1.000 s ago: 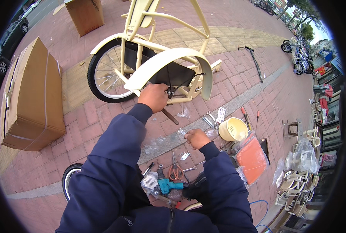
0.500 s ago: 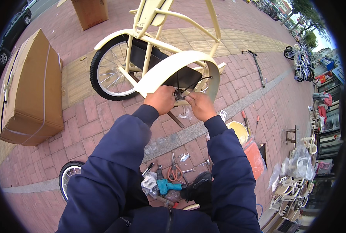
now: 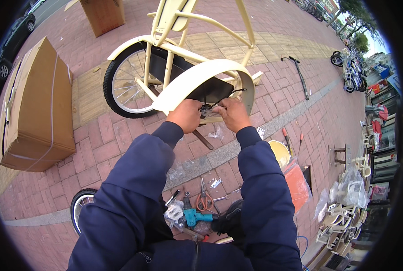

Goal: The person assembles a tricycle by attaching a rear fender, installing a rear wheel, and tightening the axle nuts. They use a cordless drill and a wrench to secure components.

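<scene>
A cream tricycle frame stands before me, with a curved cream fender arching just beyond my hands. Below the fender's arch sits a small dark metal fitting, where a thin black cable runs in. My left hand is closed at the fitting's left side, its fingertips partly hidden. From the right, my right hand pinches at the fitting with thumb and forefinger; what lies between them is too small to name. A spoked wheel is mounted on the frame's left.
A big cardboard carton stands at left, above a loose wheel. Near my legs lie a teal power drill, orange-handled scissors and wrenches. A cream bowl, screwdrivers and an orange sheet are at right.
My right hand's fingers have shifted slightly and curl more at the fitting. My left hand stays in place beside it. The view has moved a little.
</scene>
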Action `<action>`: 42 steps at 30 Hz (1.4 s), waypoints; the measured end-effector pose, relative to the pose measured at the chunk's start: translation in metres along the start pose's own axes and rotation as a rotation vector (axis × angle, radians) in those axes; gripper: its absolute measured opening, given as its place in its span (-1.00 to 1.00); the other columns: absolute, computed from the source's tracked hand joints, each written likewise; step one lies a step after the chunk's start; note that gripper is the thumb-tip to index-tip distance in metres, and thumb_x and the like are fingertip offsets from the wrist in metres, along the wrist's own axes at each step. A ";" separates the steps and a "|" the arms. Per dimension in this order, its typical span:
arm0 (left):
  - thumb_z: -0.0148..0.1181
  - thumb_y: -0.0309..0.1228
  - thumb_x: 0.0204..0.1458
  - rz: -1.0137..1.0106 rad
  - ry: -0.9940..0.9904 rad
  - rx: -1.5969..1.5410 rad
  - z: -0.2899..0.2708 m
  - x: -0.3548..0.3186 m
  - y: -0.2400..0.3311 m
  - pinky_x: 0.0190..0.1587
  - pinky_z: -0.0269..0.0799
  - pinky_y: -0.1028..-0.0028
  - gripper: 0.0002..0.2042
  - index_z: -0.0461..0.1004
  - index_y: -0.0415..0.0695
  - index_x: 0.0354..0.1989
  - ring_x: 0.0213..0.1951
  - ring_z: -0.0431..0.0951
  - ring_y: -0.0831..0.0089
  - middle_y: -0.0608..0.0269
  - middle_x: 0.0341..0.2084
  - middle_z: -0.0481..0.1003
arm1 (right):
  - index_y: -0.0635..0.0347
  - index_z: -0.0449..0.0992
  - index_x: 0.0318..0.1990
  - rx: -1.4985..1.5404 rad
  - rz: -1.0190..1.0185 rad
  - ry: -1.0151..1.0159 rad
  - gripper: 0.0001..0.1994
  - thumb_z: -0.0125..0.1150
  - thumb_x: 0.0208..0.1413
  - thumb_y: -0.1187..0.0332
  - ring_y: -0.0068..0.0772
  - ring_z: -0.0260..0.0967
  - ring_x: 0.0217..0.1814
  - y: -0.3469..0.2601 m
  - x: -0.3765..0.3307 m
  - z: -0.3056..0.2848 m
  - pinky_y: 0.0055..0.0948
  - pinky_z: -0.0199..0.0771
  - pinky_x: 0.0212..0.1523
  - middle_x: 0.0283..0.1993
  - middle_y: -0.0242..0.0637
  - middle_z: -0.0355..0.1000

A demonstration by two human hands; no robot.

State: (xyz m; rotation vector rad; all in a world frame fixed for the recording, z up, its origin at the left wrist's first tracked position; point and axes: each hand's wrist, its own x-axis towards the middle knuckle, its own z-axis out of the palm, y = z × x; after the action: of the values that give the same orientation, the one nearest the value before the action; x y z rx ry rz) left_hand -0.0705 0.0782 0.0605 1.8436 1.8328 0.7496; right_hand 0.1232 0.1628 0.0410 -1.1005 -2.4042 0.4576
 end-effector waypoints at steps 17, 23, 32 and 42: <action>0.22 -0.43 -0.03 -0.026 -0.019 -0.079 0.000 0.004 -0.006 -0.09 0.50 0.16 -0.72 0.63 -0.25 -0.14 -0.24 0.60 -0.10 -0.18 -0.32 0.59 | 0.28 0.62 -0.29 0.361 0.272 -0.010 -0.63 0.28 0.14 0.07 -0.13 0.46 -0.38 0.014 -0.030 0.023 -0.23 0.41 -0.29 -0.42 -0.01 0.50; 0.22 -0.41 -0.03 0.014 -0.142 -0.068 0.003 0.005 -0.014 -0.21 0.43 0.10 -0.76 0.47 -0.28 -0.21 -0.26 0.56 -0.13 -0.15 -0.39 0.54 | 0.31 0.59 -0.34 0.351 0.277 0.081 -0.66 0.32 0.11 0.13 -0.01 0.45 -0.36 0.021 -0.046 0.025 -0.20 0.41 -0.29 -0.40 -0.03 0.49; 0.10 -0.45 -0.01 -0.008 -0.226 -0.044 -0.004 0.009 -0.008 -0.12 0.44 0.04 -0.81 0.49 -0.26 -0.24 -0.18 0.55 -0.17 -0.18 -0.35 0.56 | 0.22 0.56 -0.42 0.127 -0.045 0.162 -0.70 0.39 0.04 0.14 0.06 0.39 -0.24 0.031 -0.015 0.020 -0.08 0.38 -0.22 -0.40 -0.10 0.46; 0.21 -0.45 -0.04 0.025 -0.182 -0.103 -0.003 0.011 -0.011 -0.27 0.43 0.15 -0.81 0.46 -0.35 -0.33 -0.34 0.55 -0.12 -0.17 -0.48 0.53 | 0.18 0.54 -0.38 0.153 -0.046 0.119 -0.77 0.30 0.13 0.20 0.07 0.37 -0.24 0.036 -0.014 0.031 -0.06 0.37 -0.21 -0.37 -0.13 0.43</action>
State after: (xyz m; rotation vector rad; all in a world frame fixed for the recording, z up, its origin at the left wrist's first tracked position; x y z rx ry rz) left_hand -0.0808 0.0891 0.0568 1.8088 1.6297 0.6497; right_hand 0.1374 0.1716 -0.0054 -0.9755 -2.2459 0.5357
